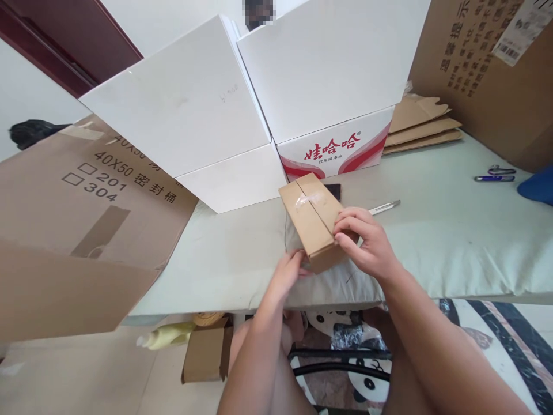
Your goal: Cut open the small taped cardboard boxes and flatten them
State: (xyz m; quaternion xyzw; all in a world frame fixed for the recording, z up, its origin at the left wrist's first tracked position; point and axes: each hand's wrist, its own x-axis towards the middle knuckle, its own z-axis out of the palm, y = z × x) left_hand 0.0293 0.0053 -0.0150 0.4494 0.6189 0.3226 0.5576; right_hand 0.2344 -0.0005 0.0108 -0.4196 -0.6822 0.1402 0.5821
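Note:
A small brown cardboard box (311,214) rests tilted on the pale green cloth, its top flaps meeting at a seam with clear tape across the far part. My right hand (362,239) touches the near right corner of the top, fingers curled and close together. At the near left lower edge is my left hand (292,270), its fingers bent and partly hidden by the box. Just right of the box lies a utility knife (385,207), and a dark flat object (334,192) shows behind it.
White boxes (181,109) and a red-and-white carton (337,147) stand behind. Large cardboard boxes are at left (86,230) and right (484,86). Folded cardboard (423,124), a purple pen (495,178) and a blue object (538,185) lie on the right.

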